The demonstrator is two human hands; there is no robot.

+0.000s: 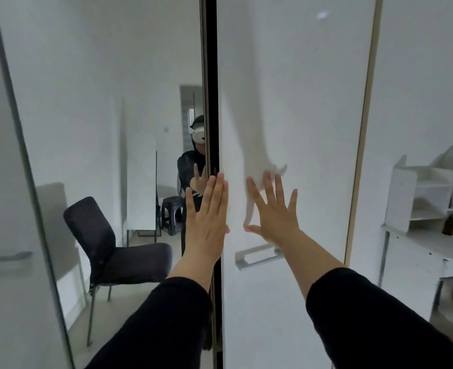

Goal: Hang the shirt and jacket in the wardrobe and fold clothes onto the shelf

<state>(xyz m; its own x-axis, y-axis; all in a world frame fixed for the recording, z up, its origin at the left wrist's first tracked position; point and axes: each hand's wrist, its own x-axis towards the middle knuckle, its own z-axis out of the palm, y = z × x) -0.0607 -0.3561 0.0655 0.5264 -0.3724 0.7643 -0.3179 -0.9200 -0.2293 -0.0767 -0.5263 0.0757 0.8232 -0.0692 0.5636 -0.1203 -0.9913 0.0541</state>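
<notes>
Evidently you are set to slide the wardrobe door (294,102): your left hand (206,222) lies flat along its edge, fingers straight and together, while your right hand (273,217) is spread wide against the panel above the handle (257,258). No shirt, jacket or clothes show.

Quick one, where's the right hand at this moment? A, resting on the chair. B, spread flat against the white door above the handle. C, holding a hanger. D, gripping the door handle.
B: the right hand lies open with fingers spread on the white door, above the handle.
</notes>
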